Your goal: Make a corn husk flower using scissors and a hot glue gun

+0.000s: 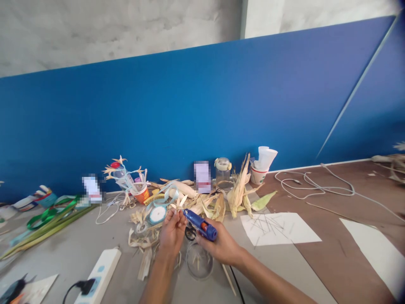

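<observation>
Evidently for aim, my right hand (223, 247) wraps its fingers around the blue, tube-shaped plastic glue gun (196, 221), its tip beside my left hand (171, 233). Those left fingers pinch together, seemingly for steadiness; what they hold, I cannot tell.

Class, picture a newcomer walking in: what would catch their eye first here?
Probably the broad blue partition spanning the view behind the table. Next, the blue glue gun in the right hand, its tip close to the left hand. Then the pale dried husks heaped along the table's back, near the partition.
</observation>
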A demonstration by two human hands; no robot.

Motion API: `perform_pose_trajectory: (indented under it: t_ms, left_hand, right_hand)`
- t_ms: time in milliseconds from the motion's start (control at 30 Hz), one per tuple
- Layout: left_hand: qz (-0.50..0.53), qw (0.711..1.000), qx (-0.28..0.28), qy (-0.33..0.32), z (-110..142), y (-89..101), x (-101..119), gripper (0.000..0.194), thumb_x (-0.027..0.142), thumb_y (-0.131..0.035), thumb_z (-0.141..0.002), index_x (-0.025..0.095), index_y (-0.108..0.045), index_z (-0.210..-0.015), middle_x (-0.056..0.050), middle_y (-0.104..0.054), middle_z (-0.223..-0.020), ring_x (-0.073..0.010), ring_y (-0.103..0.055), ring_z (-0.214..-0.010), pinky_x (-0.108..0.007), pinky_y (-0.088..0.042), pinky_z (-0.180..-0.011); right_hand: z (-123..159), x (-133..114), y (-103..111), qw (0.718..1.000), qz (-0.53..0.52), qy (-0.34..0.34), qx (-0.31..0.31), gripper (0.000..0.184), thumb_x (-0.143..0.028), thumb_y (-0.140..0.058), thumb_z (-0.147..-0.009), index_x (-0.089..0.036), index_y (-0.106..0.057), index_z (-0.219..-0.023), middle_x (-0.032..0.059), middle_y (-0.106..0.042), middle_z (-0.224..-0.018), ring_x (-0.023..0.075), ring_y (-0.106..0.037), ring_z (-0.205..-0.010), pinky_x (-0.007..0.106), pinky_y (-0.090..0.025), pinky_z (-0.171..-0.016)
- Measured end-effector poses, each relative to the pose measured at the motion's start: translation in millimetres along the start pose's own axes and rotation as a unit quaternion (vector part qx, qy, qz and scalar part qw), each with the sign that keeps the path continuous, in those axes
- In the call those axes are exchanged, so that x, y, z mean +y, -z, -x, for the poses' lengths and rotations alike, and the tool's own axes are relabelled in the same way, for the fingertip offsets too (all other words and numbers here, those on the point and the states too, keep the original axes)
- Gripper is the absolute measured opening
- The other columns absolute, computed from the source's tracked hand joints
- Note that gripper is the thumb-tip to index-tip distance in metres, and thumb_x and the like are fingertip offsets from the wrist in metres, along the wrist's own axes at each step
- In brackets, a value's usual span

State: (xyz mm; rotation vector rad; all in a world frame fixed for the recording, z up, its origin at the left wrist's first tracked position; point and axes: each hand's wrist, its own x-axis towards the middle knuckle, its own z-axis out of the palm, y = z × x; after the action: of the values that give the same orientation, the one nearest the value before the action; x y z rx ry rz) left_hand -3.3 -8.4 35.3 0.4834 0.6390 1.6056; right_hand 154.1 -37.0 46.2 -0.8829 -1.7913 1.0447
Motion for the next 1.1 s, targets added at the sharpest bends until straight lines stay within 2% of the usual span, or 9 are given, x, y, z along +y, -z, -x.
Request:
perform_pose_trajectory:
  t_ms: [267, 533, 833, 967, 1100]
  left_hand:
    - [-0.021, 0.999, 0.032, -0.012, -0.4, -2.1, 0.2, 0.025, 0.015, -0.077, -0.056, 0.018, -0.054, -0.067, 0.007, -0.050, -0.056, -0.0036, -0.037, -0.044, -0.016, -0.036, -0.047]
    - [-0.045, 0.997, 0.049, -0.026, -1.3, 0.6, -1.8, 0.028, 0.017, -0.078, -0.053, 0.017, -0.055, -0.069, 0.007, -0.052, -0.058, -0.0045, -0.044, -0.048, -0.016, -0.037, -0.049]
    - [-0.025, 0.999, 0.013, -0.020, -0.4, -3.4, 0.4, 0.026, 0.015, -0.075, -0.058, 0.017, -0.051, -0.066, 0.007, -0.047, -0.055, -0.0042, -0.038, -0.046, -0.019, -0.037, -0.052]
    - [-0.030, 0.999, 0.000, -0.018, 0.9, -3.6, 0.2, 0.024, 0.017, -0.073, -0.062, 0.017, -0.050, -0.066, 0.007, -0.047, -0.055, -0.0043, -0.038, -0.046, -0.020, -0.039, -0.055]
    - [-0.022, 0.999, -0.024, -0.018, 0.4, -3.2, -0.1, 0.023, 0.018, -0.073, -0.064, 0.016, -0.050, -0.066, 0.007, -0.044, -0.053, -0.0037, -0.035, -0.044, -0.020, -0.036, -0.053]
  right_hand:
    - [0.7, -2.4, 1.3, 0.998, 0.051, 0.009, -0.021, 0.010, -0.021, -0.052, -0.074, -0.018, -0.043, -0.070, -0.0046, -0.044, -0.063, 0.0089, -0.040, -0.057, 0.021, -0.031, -0.053]
    - [-0.1, -6.5, 2.3, 0.996, 0.083, 0.016, -0.029, 0.012, -0.019, -0.052, -0.072, -0.019, -0.040, -0.068, -0.0051, -0.043, -0.062, 0.0089, -0.041, -0.057, 0.021, -0.029, -0.053]
    - [2.0, -6.7, 9.9, 0.995, 0.100, 0.019, -0.020, 0.014, -0.023, -0.053, -0.074, -0.019, -0.040, -0.069, -0.0051, -0.042, -0.062, 0.0089, -0.039, -0.056, 0.021, -0.028, -0.052]
    - [2.3, -8.0, 14.8, 0.986, 0.165, 0.016, -0.013, 0.012, -0.018, -0.054, -0.068, -0.019, -0.045, -0.077, -0.0029, -0.049, -0.068, 0.0110, -0.044, -0.060, 0.021, -0.030, -0.054]
    - [9.0, -0.4, 22.7, 0.963, 0.266, -0.031, -0.024, 0.021, -0.019, -0.051, -0.068, -0.017, -0.049, -0.088, 0.0032, -0.056, -0.080, 0.0152, -0.051, -0.067, 0.023, -0.033, -0.058]
